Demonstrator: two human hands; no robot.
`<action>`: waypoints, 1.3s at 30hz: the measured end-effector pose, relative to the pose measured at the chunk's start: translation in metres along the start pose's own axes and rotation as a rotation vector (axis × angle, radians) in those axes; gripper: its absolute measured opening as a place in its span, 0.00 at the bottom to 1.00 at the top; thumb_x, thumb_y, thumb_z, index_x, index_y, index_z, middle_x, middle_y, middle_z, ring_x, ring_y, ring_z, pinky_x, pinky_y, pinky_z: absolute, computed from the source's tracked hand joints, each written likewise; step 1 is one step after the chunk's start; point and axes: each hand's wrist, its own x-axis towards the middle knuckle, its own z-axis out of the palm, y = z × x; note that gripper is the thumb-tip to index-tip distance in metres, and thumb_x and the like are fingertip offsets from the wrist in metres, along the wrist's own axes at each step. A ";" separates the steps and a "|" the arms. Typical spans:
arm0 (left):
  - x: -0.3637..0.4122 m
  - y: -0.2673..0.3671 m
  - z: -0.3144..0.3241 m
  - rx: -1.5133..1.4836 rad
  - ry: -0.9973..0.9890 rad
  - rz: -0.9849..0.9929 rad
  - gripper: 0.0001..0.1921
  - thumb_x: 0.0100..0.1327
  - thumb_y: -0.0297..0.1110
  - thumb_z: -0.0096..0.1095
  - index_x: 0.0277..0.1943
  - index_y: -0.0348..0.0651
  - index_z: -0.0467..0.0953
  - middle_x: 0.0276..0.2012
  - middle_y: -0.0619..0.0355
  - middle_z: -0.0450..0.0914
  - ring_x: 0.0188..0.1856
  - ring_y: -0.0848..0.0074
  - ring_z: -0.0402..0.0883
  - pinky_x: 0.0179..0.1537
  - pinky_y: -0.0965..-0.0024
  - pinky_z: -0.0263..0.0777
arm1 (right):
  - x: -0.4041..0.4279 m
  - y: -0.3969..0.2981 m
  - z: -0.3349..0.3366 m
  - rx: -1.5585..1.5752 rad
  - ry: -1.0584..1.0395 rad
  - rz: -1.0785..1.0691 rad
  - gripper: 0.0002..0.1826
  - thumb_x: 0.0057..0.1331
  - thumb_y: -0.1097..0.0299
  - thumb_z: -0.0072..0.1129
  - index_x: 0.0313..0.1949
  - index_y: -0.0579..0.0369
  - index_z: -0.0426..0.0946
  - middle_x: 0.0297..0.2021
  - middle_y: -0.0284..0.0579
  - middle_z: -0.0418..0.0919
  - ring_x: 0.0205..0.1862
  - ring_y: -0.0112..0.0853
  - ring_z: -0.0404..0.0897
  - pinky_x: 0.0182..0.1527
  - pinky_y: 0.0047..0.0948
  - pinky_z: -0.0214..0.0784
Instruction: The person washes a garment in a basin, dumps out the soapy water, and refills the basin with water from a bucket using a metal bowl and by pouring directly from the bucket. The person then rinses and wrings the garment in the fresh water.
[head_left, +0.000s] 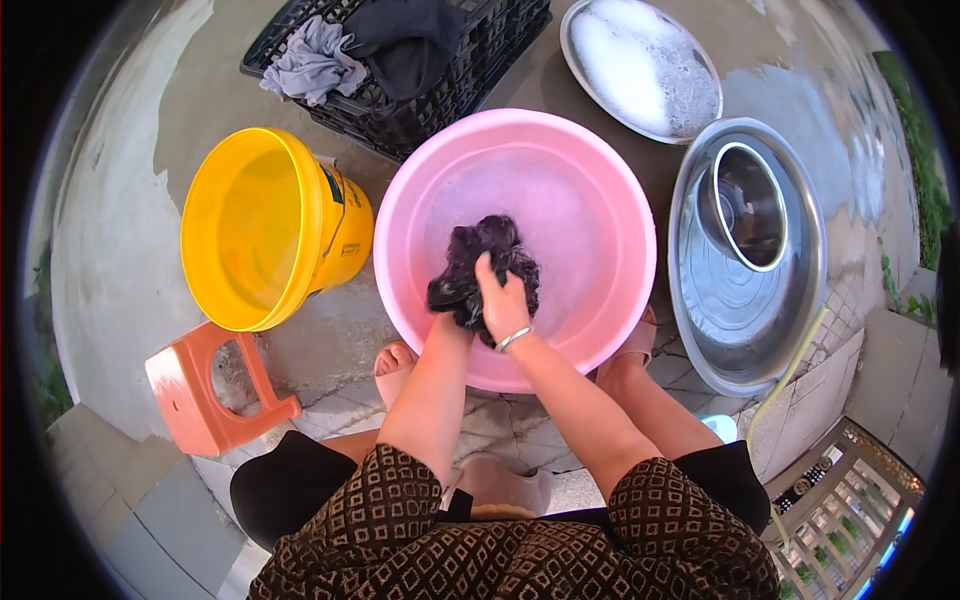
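A pink plastic basin (600, 225) stands between my feet with cloudy, slightly soapy water in it. In its lower left part is a wet, bunched black cloth (491, 240). My right hand (504, 300), with a silver bangle at the wrist, grips the cloth from above, thumb uppermost. The cloth covers most of my left hand (450, 321), which lies under its lower left side; its fingers are hidden.
A yellow bucket (307, 232) and an orange plastic stool (187, 390) are at left. Grey and dark cloths hang on a black plastic crate (360, 124). A basin of suds (637, 67) lies beyond; at right, a metal basin (720, 322) holds a steel bowl (750, 206).
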 end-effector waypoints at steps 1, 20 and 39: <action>-0.004 0.002 -0.002 -0.011 -0.074 0.051 0.18 0.60 0.40 0.44 0.49 0.39 0.64 0.44 0.56 0.70 0.44 0.70 0.69 0.47 0.69 0.64 | -0.007 -0.004 0.000 -0.024 -0.079 0.060 0.26 0.58 0.50 0.44 0.37 0.68 0.70 0.32 0.61 0.73 0.29 0.47 0.75 0.33 0.37 0.64; -0.008 0.003 0.014 2.290 0.115 0.031 0.25 0.49 0.38 0.54 0.53 0.65 0.63 0.62 0.56 0.42 0.63 0.55 0.33 0.56 0.42 0.30 | 0.061 0.010 -0.064 -1.234 0.266 0.051 0.44 0.46 0.39 0.51 0.57 0.49 0.49 0.52 0.57 0.54 0.54 0.53 0.52 0.49 0.57 0.49; -0.013 0.027 0.020 0.002 -0.021 -0.026 0.11 0.56 0.32 0.46 0.39 0.36 0.70 0.34 0.55 0.75 0.31 0.72 0.75 0.36 0.70 0.70 | -0.011 0.007 -0.041 0.000 -0.121 -0.215 0.16 0.53 0.64 0.53 0.35 0.66 0.72 0.30 0.42 0.75 0.33 0.26 0.71 0.39 0.27 0.64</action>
